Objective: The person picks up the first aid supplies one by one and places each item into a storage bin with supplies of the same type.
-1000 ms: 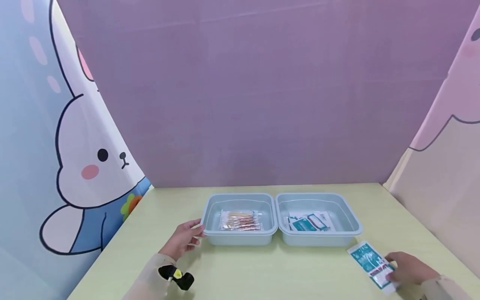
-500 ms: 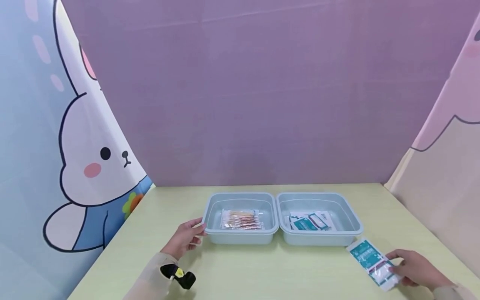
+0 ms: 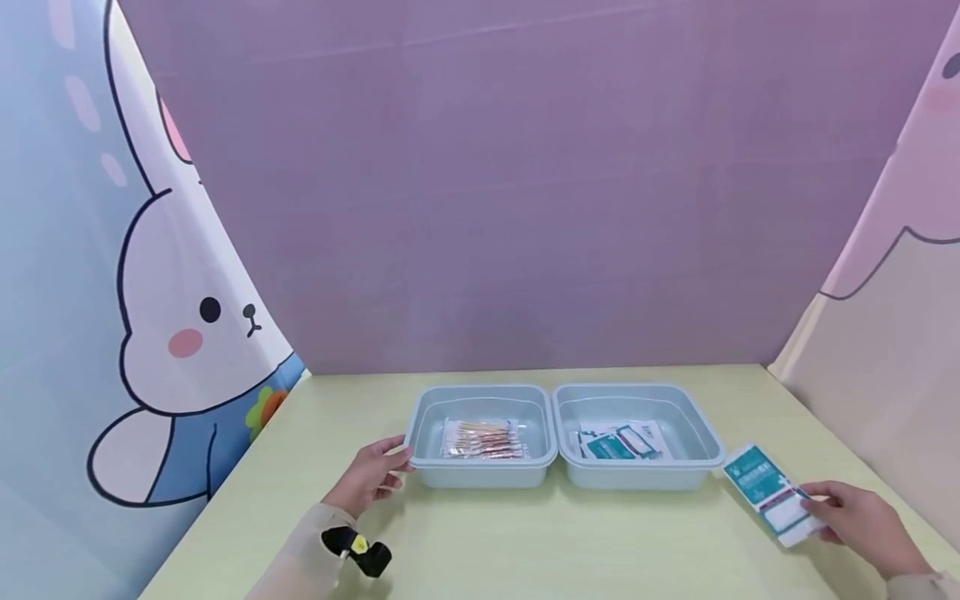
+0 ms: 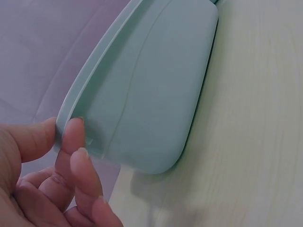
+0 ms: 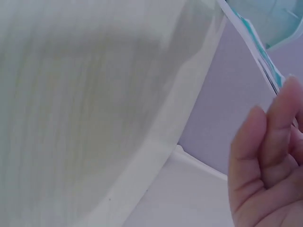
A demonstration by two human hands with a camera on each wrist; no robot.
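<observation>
My left hand [image 3: 369, 477] pinches the left rim of the left light-blue plastic basin [image 3: 480, 476], thumb on the outside and fingers under the lip, as the left wrist view shows close up. Inside that basin lies a clear packet of cotton swabs [image 3: 483, 439]. My right hand [image 3: 855, 521] pinches the near end of a flat teal-and-white packet [image 3: 772, 493], which tilts up over the table to the right of the right basin [image 3: 637, 477]. Similar teal-and-white packets [image 3: 618, 442] lie in the right basin. The right wrist view catches the held packet [image 5: 258, 49] edge-on.
Both basins stand side by side on a pale yellow table [image 3: 570, 550]. A purple cloth [image 3: 525, 192] hangs behind it, and printed cartoon curtains [image 3: 187, 333] flank the sides. A black wrist camera [image 3: 358, 552] is strapped to the left forearm.
My right hand has raised the teal-and-white packet off the table and shifted it slightly right and farther back. The left hand stays on the left basin's rim.
</observation>
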